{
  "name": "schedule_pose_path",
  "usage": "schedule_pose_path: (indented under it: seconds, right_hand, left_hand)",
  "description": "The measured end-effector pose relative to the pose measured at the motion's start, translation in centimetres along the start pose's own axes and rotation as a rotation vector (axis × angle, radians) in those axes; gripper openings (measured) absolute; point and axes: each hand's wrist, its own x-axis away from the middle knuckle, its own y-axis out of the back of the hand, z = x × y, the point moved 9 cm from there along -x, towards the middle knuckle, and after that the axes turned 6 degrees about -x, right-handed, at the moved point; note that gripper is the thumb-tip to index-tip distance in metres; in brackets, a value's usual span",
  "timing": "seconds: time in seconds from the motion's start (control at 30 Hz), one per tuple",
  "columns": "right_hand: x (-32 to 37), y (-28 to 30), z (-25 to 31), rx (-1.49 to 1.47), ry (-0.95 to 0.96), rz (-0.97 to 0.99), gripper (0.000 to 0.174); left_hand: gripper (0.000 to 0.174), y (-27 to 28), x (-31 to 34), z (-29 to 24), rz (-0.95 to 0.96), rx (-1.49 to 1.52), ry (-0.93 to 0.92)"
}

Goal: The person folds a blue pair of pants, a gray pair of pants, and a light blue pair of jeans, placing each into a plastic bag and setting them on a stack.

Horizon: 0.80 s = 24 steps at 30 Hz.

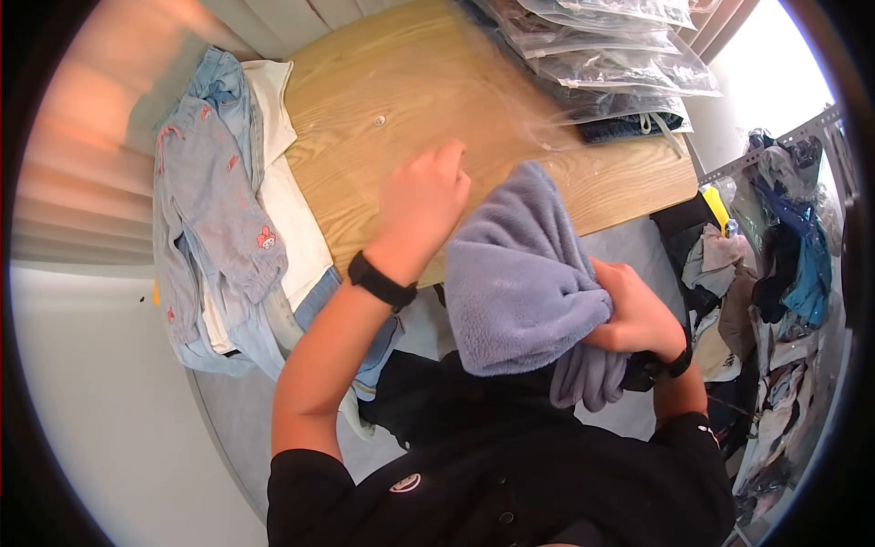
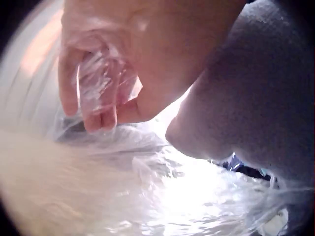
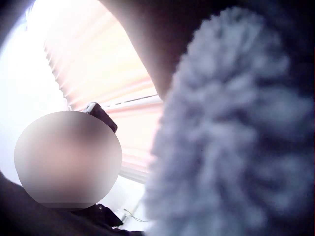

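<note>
My right hand grips a bundled grey-blue fleece garment at its right side, and a loose fold hangs below the hand. The plush pile fills much of the right wrist view. My left hand is over the table, left of the garment, with its fingers curled. In the left wrist view, those fingers hold a clear plastic bag, whose shiny film spreads out below them. The garment's grey cloth hangs beside the left hand there.
Several clothes in clear zip bags are stacked on the wooden table at back right. Grey trousers with red motifs lie over other clothes at the left. More garments crowd a rack at the right.
</note>
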Motion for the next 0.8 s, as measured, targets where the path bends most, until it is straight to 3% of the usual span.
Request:
schedule_pose_path:
  seconds: [0.07,0.2,0.37,0.5,0.63,0.7,0.8]
  right_hand:
    - [-0.4,-1.3,0.2,-0.178,0.004,0.051,0.052]
    - [-1.2,-2.5,0.9,-0.241,0.003,0.027,0.054]
    - [-2.1,-1.3,1.9,-0.028,0.055,-0.198,0.061]
    - [-3.0,-1.7,2.5,0.014,0.045,-0.235,0.063]
    - [-3.7,-1.4,2.3,0.023,0.085,-0.341,0.056]
    - [-3.9,-1.3,2.1,0.018,0.097,-0.376,0.052]
    - [-4.4,-1.2,1.6,-0.068,0.067,-0.436,0.038]
  left_hand:
    - [0.016,2.2,-0.1,-0.3,-0.039,0.057,-0.043]
    - [0.016,7.2,0.5,-1.4,-0.126,0.234,-0.126]
    - [0.020,10.8,1.6,-3.0,-0.038,0.254,-0.239]
    - [0.025,12.2,3.1,-4.7,-0.084,0.230,-0.336]
    - [0.029,12.3,4.4,-6.1,-0.121,0.142,-0.379]
    - [0.032,12.9,5.4,-7.5,-0.254,0.026,-0.454]
    - [0.029,12.4,6.7,-9.2,-0.255,-0.055,-0.463]
